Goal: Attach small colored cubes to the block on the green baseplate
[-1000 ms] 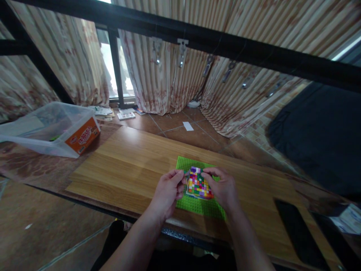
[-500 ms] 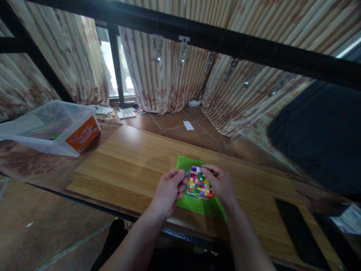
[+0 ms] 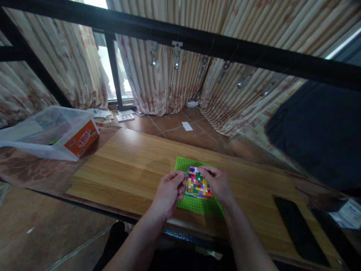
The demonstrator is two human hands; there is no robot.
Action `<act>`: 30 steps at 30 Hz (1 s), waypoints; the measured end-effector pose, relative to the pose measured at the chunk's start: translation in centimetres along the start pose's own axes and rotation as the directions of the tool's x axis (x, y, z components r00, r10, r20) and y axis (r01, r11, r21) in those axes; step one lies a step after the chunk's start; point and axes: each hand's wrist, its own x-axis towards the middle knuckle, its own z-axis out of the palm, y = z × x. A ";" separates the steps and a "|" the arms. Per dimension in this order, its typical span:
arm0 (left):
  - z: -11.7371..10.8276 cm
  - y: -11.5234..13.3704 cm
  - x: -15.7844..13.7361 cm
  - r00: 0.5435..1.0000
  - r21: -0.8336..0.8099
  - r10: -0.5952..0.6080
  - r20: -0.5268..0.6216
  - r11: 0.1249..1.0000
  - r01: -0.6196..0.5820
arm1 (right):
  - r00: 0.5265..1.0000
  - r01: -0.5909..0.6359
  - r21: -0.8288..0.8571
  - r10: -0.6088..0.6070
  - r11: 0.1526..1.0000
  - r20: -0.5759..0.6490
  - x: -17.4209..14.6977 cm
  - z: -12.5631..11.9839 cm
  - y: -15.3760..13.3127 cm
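Observation:
A block of multicoloured toy bricks (image 3: 198, 184) rests on a green studded baseplate (image 3: 197, 205) before me. Its top is a patchwork of small red, yellow, white, green and purple studs. My left hand (image 3: 170, 190) is closed at the block's left side, with a tiny greenish toy brick (image 3: 185, 173) pinched between thumb and forefinger. At the far right corner of the block, my right hand (image 3: 218, 184) is closed, its thumb and fingertips touching the top. The right hand covers the block's right edge, and whatever lies between those fingertips is hidden.
A wooden board (image 3: 126, 165) bears the baseplate. At left stands a clear plastic bin (image 3: 50, 141) with an orange label. A black phone-like slab (image 3: 300, 229) lies to the right. A black metal bar (image 3: 191, 37) with hanging clips crosses above.
The view has shifted slightly, moving the scene a little left. Both hands keep nearly the same places at the block, with only slight finger movement.

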 end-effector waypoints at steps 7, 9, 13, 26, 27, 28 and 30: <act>0.0 -0.1 -0.1 1.000 0.004 -0.011 0.011 1.000 0.011 | 0.965 0.225 0.005 -0.222 0.974 -0.138 -1.1 -0.5 -1.8; 0.1 -0.2 -0.1 0.999 0.001 -0.015 0.028 1.000 0.015 | 0.947 0.320 -0.055 -0.322 0.946 -0.015 -1.8 -0.4 -2.7; 0.4 -0.2 -0.3 0.997 0.010 -0.025 0.069 1.000 0.024 | 0.881 0.458 -0.112 -0.433 0.882 0.192 -3.1 0.1 -3.7; 0.4 -0.3 -0.2 0.995 -0.003 -0.065 0.072 0.998 0.065 | 0.934 0.336 -0.117 -0.346 0.935 -0.087 -1.4 -1.9 -2.0; 0.3 -0.2 -0.2 0.996 -0.020 -0.062 0.057 0.998 0.064 | 0.942 0.295 -0.138 -0.311 0.946 -0.121 -1.0 -2.2 -1.5; 0.3 -0.1 -0.1 0.997 -0.037 -0.063 0.040 0.997 0.064 | 0.950 0.259 -0.161 -0.282 0.952 -0.136 -0.6 -2.4 -1.0; 0.2 0.1 -0.1 0.997 -0.074 -0.073 0.006 0.995 0.073 | 0.959 0.231 -0.205 -0.258 0.951 -0.118 -0.1 -2.5 -0.3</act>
